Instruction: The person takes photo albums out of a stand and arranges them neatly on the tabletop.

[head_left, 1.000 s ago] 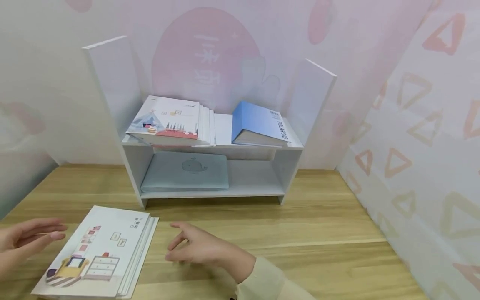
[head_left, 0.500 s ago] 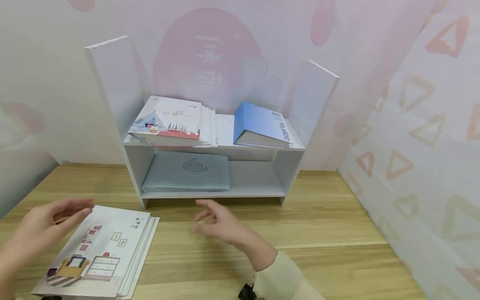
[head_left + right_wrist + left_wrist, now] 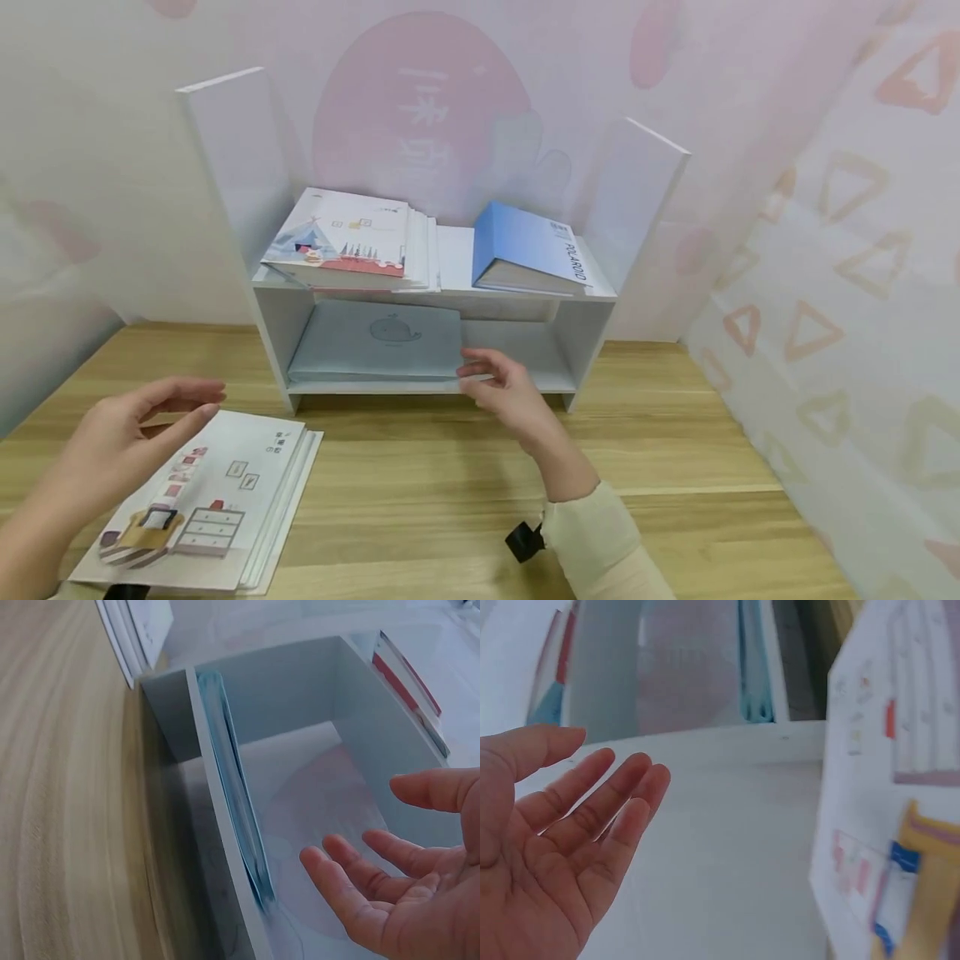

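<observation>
My left hand (image 3: 142,442) hovers over the upper left part of a white illustrated book (image 3: 247,467), fingers loosely bent and holding nothing. That book lies on top of another on the wooden table. My right hand (image 3: 510,400) is in the air at the front of the white shelf's (image 3: 420,387) lower level, near the right end of a pale blue whale-print album (image 3: 352,346). In the right wrist view its fingers (image 3: 352,877) are spread and bare, with the album's edge (image 3: 236,780) beyond them. The left wrist view shows a relaxed, empty palm (image 3: 547,885).
On the shelf's upper level lie a stack of white books with a tent picture (image 3: 345,237) at left and a blue Polaroid album (image 3: 528,246) at right. Tall side panels (image 3: 637,196) rise at both ends. A patterned wall stands behind and to the right.
My right hand has moved right and forward, from beside the book to the lower shelf. The left hand has come from the book's left side to above it. Books and albums stay put.
</observation>
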`<state>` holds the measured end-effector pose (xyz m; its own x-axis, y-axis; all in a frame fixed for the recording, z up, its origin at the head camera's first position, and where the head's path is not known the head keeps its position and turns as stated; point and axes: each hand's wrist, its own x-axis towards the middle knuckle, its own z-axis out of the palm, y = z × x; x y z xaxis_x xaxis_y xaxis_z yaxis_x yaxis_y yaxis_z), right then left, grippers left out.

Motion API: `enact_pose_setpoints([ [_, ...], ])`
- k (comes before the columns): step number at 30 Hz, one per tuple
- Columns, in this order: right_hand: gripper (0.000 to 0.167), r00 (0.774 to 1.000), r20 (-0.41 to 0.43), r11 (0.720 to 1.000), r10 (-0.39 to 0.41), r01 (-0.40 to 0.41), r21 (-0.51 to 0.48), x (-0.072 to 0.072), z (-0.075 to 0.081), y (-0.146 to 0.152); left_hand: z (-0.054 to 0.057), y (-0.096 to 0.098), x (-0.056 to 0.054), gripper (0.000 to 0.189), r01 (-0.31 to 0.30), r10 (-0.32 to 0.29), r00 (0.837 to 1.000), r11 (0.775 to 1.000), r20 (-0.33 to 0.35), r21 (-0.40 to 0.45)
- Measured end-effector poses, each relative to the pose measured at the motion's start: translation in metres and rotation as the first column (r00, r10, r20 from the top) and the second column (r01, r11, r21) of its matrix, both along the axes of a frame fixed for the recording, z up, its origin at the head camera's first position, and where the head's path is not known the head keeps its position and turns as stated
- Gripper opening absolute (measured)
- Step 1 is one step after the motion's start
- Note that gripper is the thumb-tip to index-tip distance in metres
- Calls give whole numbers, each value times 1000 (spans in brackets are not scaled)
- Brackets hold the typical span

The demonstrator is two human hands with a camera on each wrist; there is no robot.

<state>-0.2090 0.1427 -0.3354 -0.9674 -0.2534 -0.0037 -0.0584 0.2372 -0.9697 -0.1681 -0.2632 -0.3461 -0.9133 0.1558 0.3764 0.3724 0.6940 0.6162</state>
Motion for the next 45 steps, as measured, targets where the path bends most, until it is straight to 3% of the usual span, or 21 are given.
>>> enact_pose_setpoints([
  [8,46,996,-23,995,-91,89,-47,-7,-1,11,20,29,1,28,66,-66,998,997,-10,35],
  [20,46,985,-32,985,-167,166,-46,-19,-11,10,25,83,-19,33,64,-64,998,992,-3,108],
  [25,49,984,-73,987,-163,163,-6,-23,-14,6,23,101,-30,39,37,-36,999,996,-17,80],
  [31,56,988,-110,994,-109,108,-15,-25,-20,4,15,109,-45,47,7,-10,999,998,48,67],
  [37,59,991,-108,997,-83,82,-9,-27,-26,1,8,109,-52,53,3,-17,990,995,137,102],
  [45,61,995,-78,998,-57,58,2,-30,-31,-5,0,109,-58,56,9,-27,985,994,168,108],
])
